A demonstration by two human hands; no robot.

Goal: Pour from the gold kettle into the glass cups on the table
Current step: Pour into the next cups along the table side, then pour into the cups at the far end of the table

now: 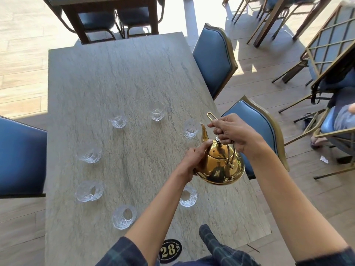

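The gold kettle (221, 166) hangs tilted above the right side of the grey table (119, 77), its spout pointing at the glass cup (190, 129) near the right edge. My right hand (232, 132) grips the wire handle from above. My left hand (194, 158) is against the kettle's left side, with fingers on the body and near the lid. Several other glass cups stand in a ring on the table: one (157, 110) and another (117, 120) at the back, one (90, 153) at the left, and one (187, 197) just below the kettle.
Blue padded chairs flank the table: one at the right edge (255, 123), another behind it (213, 60), one at the left (21, 158). A black number plate marked 28 (170, 250) lies at the near edge. A seated person (343, 116) is at the far right.
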